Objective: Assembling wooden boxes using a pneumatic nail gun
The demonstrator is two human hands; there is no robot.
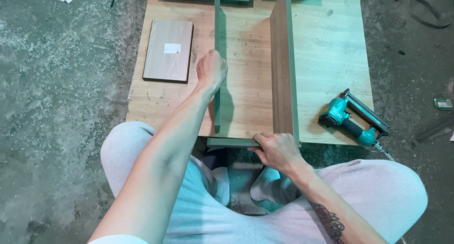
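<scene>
Two upright panels being squared against a front strip on the tabletop (331,50).
Left hand (211,70) rests loosely curled on the left green-edged panel (217,35); right hand (276,150) pinches the green strip (229,141) at the right panel (283,59), grip probably closed. Fastening next needs flush edges; nail gun (353,119) lies near, untouched.

Soft, even light falls from above, bright on the pale bench (326,50) and dimmer on the grey floor (56,106). Shadows are short and faint beside the upright panels (282,69). Focus is sharp centrally, with slight wide-angle stretch toward the edges.
</scene>
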